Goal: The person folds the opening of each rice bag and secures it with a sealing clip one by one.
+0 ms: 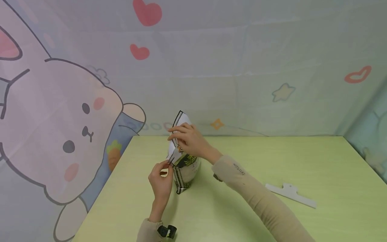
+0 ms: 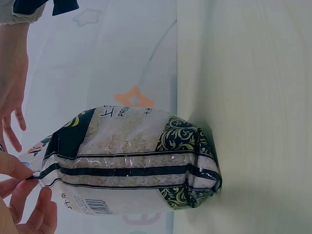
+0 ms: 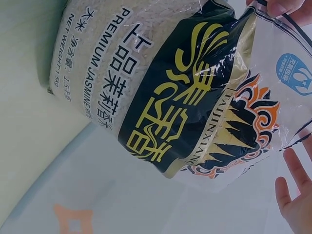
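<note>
A clear plastic bag of jasmine rice [image 1: 188, 173] with a dark label stands on the table, its white top folded over and leaning. My left hand [image 1: 162, 183] pinches the edge of the bag at the near side, thumb against fingertip. In the left wrist view, that hand [image 2: 14, 207] grips the end of the dark-striped side seam. My right hand [image 1: 192, 139] lies against the bag's upper part, fingers extended toward the left. Its spread fingers show beside the top edge in the right wrist view, where the bag's printed front [image 3: 170, 92] fills the middle.
A white clip with a long straight bar [image 1: 291, 194] lies on the right of the light green table [image 1: 242, 215]. Behind the table hangs a cloth backdrop [image 1: 196, 67] printed with a rabbit and hearts. Dark bands [image 1: 167, 231] are on the wrists.
</note>
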`<state>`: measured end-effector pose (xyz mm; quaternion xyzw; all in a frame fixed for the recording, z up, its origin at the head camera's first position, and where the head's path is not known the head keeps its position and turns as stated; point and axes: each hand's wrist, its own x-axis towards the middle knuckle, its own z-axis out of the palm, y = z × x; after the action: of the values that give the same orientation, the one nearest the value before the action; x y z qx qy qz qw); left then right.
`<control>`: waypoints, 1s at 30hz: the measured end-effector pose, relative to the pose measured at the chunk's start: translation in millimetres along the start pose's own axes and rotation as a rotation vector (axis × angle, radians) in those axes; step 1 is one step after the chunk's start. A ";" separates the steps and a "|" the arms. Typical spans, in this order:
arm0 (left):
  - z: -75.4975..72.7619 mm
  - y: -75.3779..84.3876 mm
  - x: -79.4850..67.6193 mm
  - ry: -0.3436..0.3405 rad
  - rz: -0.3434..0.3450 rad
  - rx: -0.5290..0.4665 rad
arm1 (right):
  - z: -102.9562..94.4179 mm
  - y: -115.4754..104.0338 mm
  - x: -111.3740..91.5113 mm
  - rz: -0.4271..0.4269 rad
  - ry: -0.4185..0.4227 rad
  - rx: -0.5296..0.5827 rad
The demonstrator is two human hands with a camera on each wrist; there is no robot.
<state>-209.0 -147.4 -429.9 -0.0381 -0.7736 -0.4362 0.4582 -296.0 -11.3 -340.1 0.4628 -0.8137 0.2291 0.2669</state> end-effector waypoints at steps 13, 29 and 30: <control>1.0 1.0 1.0 -0.008 -0.008 -0.027 | -2.9 1.8 -1.4 0.011 -0.048 -0.009; 5.9 5.4 5.5 -0.017 -0.014 -0.077 | -1.2 4.4 -3.2 -0.039 -0.058 -0.040; 6.3 6.0 6.4 -0.022 -0.020 -0.081 | -1.5 4.5 -3.3 -0.038 -0.058 -0.039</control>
<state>-214.2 -141.5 -422.5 -0.0536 -0.7606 -0.4711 0.4434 -298.3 -6.2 -341.7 0.4795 -0.8164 0.1947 0.2564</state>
